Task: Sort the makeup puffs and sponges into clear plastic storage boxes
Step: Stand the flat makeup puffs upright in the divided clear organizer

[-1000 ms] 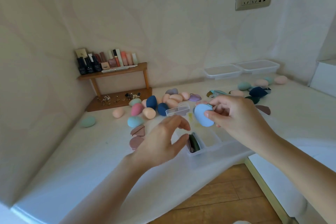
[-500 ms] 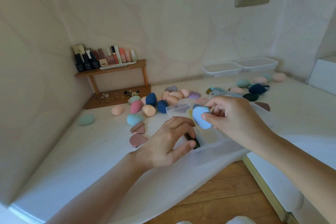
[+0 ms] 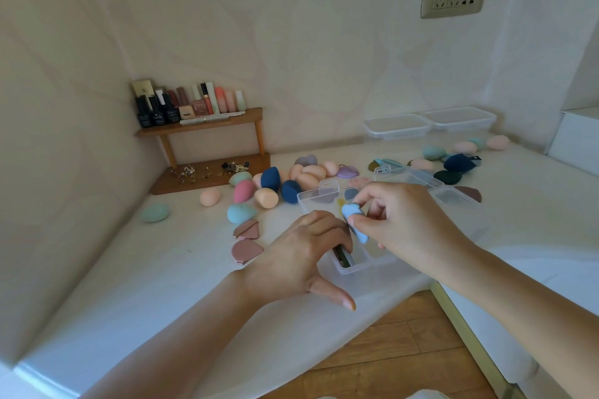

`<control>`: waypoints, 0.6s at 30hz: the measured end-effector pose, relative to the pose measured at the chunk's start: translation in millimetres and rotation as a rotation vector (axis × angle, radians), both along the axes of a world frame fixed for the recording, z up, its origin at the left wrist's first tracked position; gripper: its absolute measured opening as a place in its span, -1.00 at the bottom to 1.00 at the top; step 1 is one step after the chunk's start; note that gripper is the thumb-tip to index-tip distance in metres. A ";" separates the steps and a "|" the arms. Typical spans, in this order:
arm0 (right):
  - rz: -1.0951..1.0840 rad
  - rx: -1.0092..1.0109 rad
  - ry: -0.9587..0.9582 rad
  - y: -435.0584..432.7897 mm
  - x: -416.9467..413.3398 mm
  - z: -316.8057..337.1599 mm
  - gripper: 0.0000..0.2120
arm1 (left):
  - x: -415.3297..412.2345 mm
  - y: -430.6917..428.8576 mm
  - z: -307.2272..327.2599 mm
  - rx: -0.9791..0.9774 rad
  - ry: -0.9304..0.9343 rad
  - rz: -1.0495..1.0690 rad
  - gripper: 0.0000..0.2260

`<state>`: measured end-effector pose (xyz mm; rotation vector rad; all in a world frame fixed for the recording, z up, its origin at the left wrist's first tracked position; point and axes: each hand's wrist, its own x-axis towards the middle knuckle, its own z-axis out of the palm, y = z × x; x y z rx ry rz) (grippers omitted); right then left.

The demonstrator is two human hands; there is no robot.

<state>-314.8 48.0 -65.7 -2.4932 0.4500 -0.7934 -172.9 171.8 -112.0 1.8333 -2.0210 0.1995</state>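
Right hand (image 3: pixel 400 227): I pinch the blue puff (image 3: pixel 350 212).
Left hand (image 3: pixel 299 257): fingers in box (image 3: pixel 358 267); grip unclear.
Technique: slot it edgewise, upright.

dark puffs (image 3: pixel 343 258) mostly beneath left hand (image 3: pixel 299 257)

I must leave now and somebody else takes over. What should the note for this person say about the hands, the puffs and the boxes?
Right hand: pinches a light blue puff over the open divided box.
Left hand: fingers curled into the near compartment, on the dark puffs; a grip is not clear.
Done: a few puffs in the box.
Left: place the blue puff, then sort the loose sponges on the table. Two clear boxes stand at the wall.
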 end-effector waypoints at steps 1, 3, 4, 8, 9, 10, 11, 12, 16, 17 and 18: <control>-0.003 -0.002 0.003 1.9 1.8 0.4 -0.95 | -0.4 -1.1 0.4 0.002 0.004 0.008 -0.45; -0.013 0.001 0.012 5.2 5.1 2.2 -0.94 | -1.3 -2.4 1.3 0.003 0.030 0.022 -0.48; -0.013 0.004 0.020 6.8 6.4 3.1 -0.94 | -1.8 -2.4 1.6 0.001 0.045 0.025 -0.48; 0.001 0.031 0.037 10.1 7.9 6.4 -0.93 | -4.2 -0.4 2.4 -0.006 0.084 0.026 -0.50; -0.003 0.042 0.031 9.7 7.6 7.5 -0.92 | -4.6 0.1 2.6 -0.007 0.092 0.028 -0.50; -0.008 0.046 0.032 8.7 7.7 8.1 -0.92 | -4.8 0.5 2.9 -0.006 0.098 0.031 -0.51; -0.006 0.044 0.041 8.2 7.4 8.4 -0.91 | -4.5 0.6 2.8 -0.007 0.101 0.036 -0.51; -0.001 0.045 0.060 8.3 6.9 8.0 -0.92 | -4.3 0.8 2.6 -0.007 0.103 0.039 -0.50; 0.024 0.134 0.118 4.5 4.6 7.0 -0.92 | -4.9 2.6 2.5 0.014 0.146 0.060 -0.49; 0.023 0.158 0.121 2.2 4.1 7.5 -0.92 | -4.5 3.1 2.8 0.018 0.153 0.064 -0.48; 0.024 0.167 0.132 0.3 3.8 7.5 -0.92 | -4.3 3.7 3.1 0.023 0.158 0.069 -0.47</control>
